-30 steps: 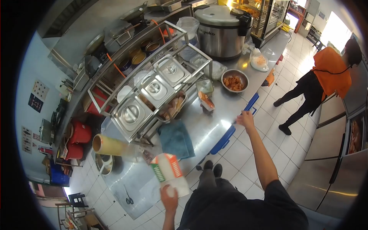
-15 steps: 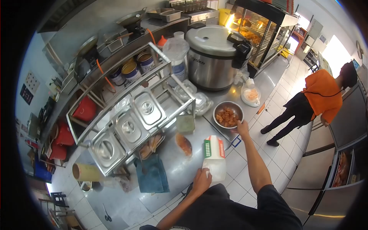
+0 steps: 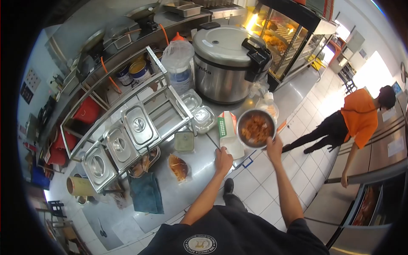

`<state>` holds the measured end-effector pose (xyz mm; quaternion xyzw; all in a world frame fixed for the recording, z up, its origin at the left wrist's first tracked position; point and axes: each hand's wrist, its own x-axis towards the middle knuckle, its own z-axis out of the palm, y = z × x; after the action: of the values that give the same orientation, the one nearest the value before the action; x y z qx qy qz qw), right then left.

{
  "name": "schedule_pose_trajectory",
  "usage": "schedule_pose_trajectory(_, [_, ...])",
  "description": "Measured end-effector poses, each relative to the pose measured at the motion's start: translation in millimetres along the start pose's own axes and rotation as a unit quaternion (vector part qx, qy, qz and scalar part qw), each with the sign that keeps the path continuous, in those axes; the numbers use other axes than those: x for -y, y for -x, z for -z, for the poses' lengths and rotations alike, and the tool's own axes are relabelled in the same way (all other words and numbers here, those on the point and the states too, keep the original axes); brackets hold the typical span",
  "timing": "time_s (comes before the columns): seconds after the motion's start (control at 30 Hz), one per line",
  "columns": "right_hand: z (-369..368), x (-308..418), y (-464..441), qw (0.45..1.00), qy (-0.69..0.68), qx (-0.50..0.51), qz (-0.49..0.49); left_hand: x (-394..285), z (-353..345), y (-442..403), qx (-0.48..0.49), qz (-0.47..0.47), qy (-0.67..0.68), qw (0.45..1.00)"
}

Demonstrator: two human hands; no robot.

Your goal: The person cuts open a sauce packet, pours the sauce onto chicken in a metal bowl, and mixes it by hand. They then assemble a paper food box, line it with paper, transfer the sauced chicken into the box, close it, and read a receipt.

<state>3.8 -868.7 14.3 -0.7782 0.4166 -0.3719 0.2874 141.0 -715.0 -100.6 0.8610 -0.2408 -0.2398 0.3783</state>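
My left hand [image 3: 223, 162] grips the near end of an open paper food box [image 3: 230, 140] with green and red-orange printed panels. The fingers of my right hand [image 3: 274, 148] close on the rim of a round steel bowl [image 3: 256, 128] holding reddish-brown food pieces. The bowl is lifted and slightly tilted, just right of the box. On the steel table [image 3: 199, 170] to the left lie a browned food piece in clear plastic [image 3: 177, 168] and a square greenish container [image 3: 184, 141].
Lidded steel pans [image 3: 120, 144] sit in a metal frame at the left, beside a teal cloth [image 3: 145, 193]. A large cooker [image 3: 229, 63] stands behind the bowl. A person in orange [image 3: 361, 114] is at the right, by open refrigerator drawers [image 3: 367, 206].
The bowl has risen from the table in my right hand. The box in my left hand has come up beside it. My view has shifted right, and the person in orange now reaches down toward the drawers.
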Motion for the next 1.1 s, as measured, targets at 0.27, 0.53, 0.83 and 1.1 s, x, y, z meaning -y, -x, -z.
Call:
schedule_pose_trajectory(0.27, [-34.1,-9.9,23.3,0.993,0.071,0.090,0.036,-8.1,-11.1,15.4,-0.061,-0.020,0.084,0.994])
schedule_pose_trajectory(0.53, [-43.6,-5.3,16.2,0.966,0.140,0.115,0.186,-0.4,-13.9,7.5,-0.096,-0.058,0.134,0.985])
schedule_pose_trajectory(0.83, [-43.6,0.9,12.6,0.951,0.168,0.132,0.225,-2.5,-0.8,7.9,-0.063,-0.019,0.142,0.988])
schedule_pose_trajectory(1.1, [-42.5,10.3,14.9,0.934,0.182,0.118,0.283,2.8,1.5,9.7,-0.073,-0.015,0.173,0.982])
